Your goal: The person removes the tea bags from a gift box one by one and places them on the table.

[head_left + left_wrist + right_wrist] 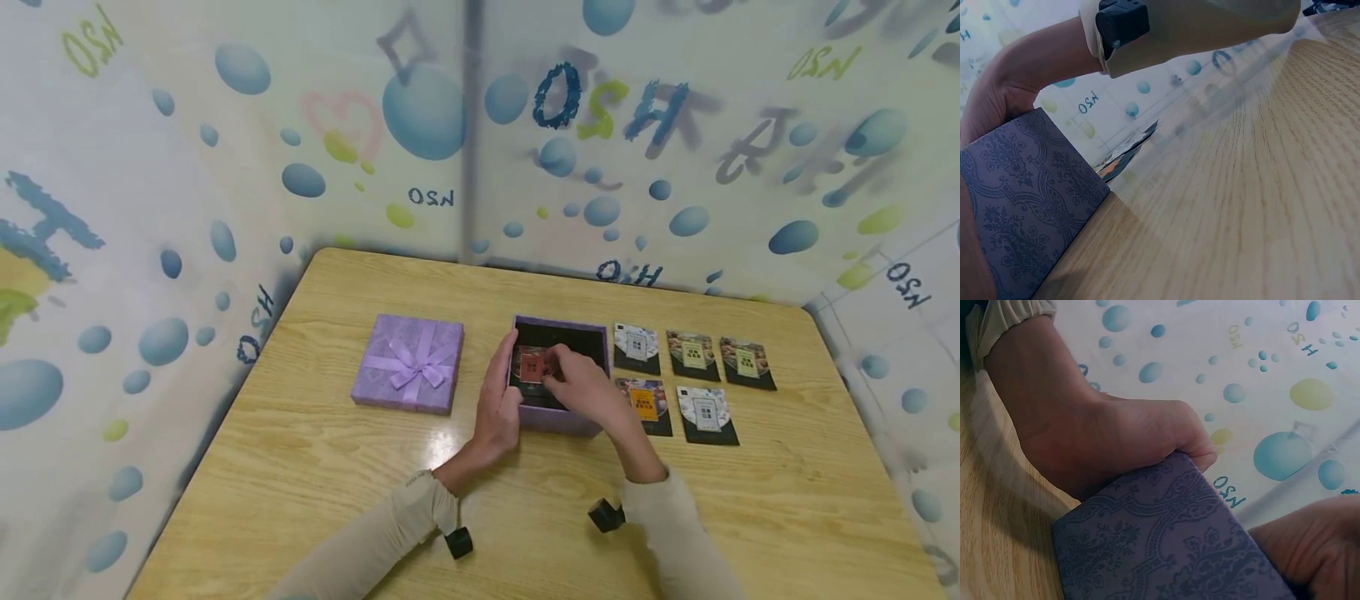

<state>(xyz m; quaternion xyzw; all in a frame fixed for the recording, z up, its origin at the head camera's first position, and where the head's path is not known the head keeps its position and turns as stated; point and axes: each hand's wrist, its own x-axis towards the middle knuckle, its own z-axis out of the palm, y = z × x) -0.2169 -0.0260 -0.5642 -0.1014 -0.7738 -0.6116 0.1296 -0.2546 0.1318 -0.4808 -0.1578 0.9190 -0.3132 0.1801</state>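
A purple patterned box stands on the table without its lid, its inside dark. My left hand holds its left side, fingers along the wall and thumb bent at the near corner. Inside lies a flat packet with a red label. My right hand reaches in over the right wall and pinches that packet's right edge; its fingertips are partly hidden. In the left wrist view the patterned wall fills the left side. The right wrist view shows my left hand against the box.
A purple lid with a ribbon bow lies left of the box. To the right several flat packets lie in two rows, among them a white one and an orange-labelled one. Behind the wooden table rises a printed curtain.
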